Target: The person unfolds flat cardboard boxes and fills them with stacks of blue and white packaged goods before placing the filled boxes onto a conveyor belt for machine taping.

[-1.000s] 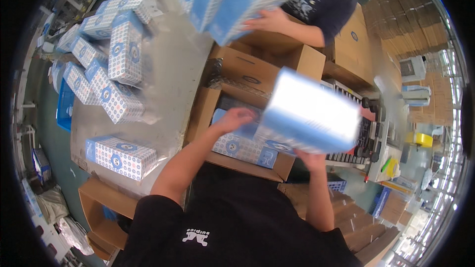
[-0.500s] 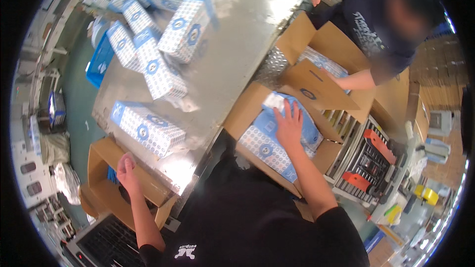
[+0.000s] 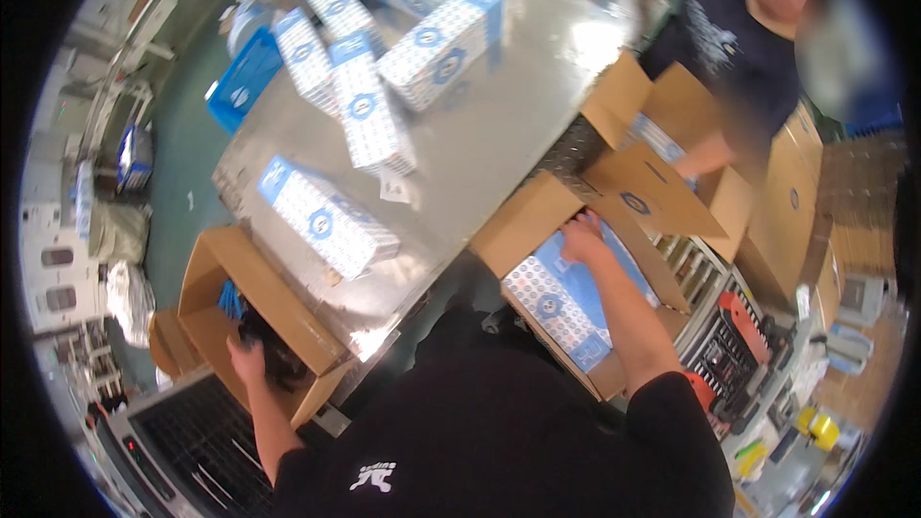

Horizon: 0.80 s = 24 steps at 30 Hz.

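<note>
— Where's everything on the steel table (image 3: 499,149)?
— Open carton (image 3: 614,259) at its right edge; the blue-and-white box (image 3: 566,302) lies flat inside, right hand (image 3: 582,238) spread open on it. Left hand (image 3: 247,362) reaches into the lower carton (image 3: 254,312); grip unclear.
— Handling?
— Probably light, stiff cardboard, a bit slick; take it by the long edges.

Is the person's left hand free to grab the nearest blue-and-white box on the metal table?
Probably yes: the left hand is low in the open carton beside the table, holding nothing I can see, and the box lies unobstructed just above it.
</note>
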Tool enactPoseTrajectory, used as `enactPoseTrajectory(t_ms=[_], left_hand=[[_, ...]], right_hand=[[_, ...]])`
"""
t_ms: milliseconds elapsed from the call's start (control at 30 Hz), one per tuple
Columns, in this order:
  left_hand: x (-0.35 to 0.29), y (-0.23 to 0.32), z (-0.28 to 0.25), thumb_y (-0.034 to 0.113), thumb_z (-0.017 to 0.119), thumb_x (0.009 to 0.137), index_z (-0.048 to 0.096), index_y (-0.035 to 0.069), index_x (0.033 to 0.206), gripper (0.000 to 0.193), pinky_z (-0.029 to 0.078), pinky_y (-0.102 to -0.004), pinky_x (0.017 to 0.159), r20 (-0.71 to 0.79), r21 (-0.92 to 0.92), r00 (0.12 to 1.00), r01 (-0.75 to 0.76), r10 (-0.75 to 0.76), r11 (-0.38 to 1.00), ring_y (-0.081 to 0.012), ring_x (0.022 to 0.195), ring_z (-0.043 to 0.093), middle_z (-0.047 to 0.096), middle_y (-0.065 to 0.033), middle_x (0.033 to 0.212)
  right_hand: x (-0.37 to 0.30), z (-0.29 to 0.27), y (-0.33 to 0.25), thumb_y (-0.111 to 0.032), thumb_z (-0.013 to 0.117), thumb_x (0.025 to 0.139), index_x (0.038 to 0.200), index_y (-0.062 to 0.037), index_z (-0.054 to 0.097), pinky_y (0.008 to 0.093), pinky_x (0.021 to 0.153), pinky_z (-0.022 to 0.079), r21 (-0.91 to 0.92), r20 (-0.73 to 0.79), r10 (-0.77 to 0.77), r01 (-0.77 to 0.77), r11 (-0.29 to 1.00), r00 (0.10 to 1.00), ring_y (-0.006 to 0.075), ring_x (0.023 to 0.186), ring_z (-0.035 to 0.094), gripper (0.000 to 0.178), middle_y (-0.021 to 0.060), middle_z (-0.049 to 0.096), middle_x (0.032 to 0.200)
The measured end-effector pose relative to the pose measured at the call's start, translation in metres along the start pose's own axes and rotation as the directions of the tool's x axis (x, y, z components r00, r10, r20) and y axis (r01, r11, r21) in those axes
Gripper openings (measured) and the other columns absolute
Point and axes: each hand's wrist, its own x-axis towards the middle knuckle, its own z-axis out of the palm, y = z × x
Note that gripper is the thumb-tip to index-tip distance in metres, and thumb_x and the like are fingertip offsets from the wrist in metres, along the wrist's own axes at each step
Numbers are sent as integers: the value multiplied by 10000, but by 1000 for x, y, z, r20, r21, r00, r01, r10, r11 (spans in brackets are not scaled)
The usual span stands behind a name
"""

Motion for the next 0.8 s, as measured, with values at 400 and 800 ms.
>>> enactPoseTrajectory(t_ms=[400, 800], left_hand=[[-233, 381, 53, 149, 765, 813, 540, -9, 1377, 628, 380, -533, 1121, -223, -419, 53, -907, 973, -46, -434, 1285, 516, 571, -233, 1368], [-337, 509, 224, 406, 465, 1062, 488, -33, 1477, 605, 322, -404, 1210, 847, -523, -280, -283, 453, 804, -299, 1476, 415, 454, -224, 1570]], right_hand=[[-331, 72, 55, -252, 668, 867, 1033, 11, 744, 506, 891, 543, 477, 72, 952, -849, 228, 296, 437, 971, 676, 320, 266, 707, 949], [-267, 110, -6, -511, 702, 863, 1577, -35, 319, 525, 1223, 286, 479, 143, 768, -723, 498, 624, 498, 1511, 214, 939, 203, 350, 1612]])
